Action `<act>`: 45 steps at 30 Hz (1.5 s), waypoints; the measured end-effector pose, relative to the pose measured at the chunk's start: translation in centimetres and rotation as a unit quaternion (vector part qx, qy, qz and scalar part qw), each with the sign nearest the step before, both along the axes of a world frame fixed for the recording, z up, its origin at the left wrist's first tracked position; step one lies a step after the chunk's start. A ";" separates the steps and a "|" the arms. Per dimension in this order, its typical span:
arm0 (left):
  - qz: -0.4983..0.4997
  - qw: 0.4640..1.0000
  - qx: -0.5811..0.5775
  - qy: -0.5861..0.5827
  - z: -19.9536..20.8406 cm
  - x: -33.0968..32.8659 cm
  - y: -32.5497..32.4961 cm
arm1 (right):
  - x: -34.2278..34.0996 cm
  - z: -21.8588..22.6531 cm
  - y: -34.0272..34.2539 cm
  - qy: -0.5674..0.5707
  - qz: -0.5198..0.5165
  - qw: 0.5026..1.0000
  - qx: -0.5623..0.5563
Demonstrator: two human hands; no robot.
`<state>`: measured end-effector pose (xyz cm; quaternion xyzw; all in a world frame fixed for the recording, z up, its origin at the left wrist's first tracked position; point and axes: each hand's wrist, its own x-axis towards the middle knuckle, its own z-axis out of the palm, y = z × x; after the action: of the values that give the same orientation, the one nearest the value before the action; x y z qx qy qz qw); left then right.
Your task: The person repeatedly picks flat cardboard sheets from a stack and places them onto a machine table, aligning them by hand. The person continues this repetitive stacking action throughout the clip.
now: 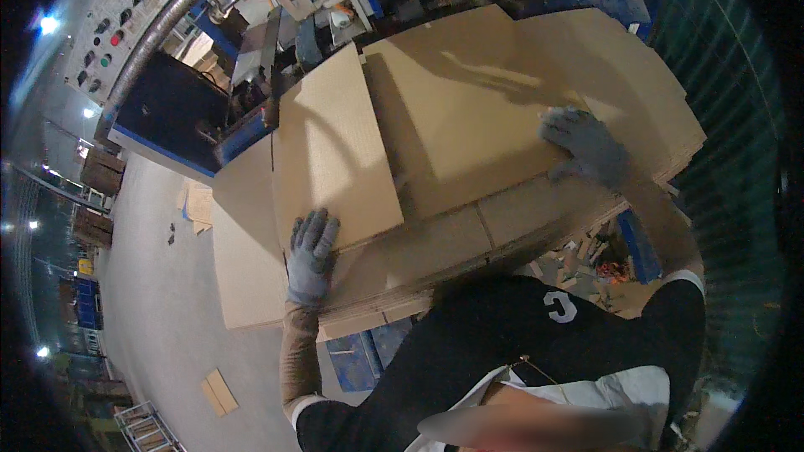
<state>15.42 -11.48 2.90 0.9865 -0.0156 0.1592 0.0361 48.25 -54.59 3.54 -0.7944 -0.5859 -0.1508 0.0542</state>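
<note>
A flat cardboard blank (452, 109) lies on top of a stack of cardboard blanks (377, 280) in front of me. Its left panel (335, 151) is raised a little and casts a shadow beside it. My left hand (310, 258), in a grey knit glove, rests at the near left corner of that panel, fingers stretched out over the edge. My right hand (586, 144), gloved alike, lies flat on the right part of the cardboard, fingers extended. Whether the left thumb is hooked under the sheet is hidden.
Beyond the stack stands a blue machine (536, 8) with rollers. A control panel (121, 21) with buttons and a metal rail (167, 29) are at upper left. Cardboard scraps (578, 264) lie under the right side; a loose piece (219, 392) is on the floor. Green corrugated sheeting (720, 117) stands right.
</note>
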 end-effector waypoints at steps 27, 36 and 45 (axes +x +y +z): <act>0.621 0.732 -0.045 -0.277 -4.5 -6.4 7.6 | 1.0 -3.9 -5.2 -0.138 -0.536 0.805 0.213; 0.674 0.644 -0.040 -0.360 -10.9 -16.6 19.5 | 1.6 -5.6 -11.2 -0.011 -0.613 0.746 0.258; 0.476 0.738 -0.279 -0.388 -9.2 -24.3 19.5 | 2.6 -7.2 -12.4 0.014 -0.630 0.635 0.447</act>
<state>-8.84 8.01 -6.30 0.6635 0.4888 0.5221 0.2195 50.80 -66.97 -3.64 -0.8513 0.1965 -0.3811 0.3025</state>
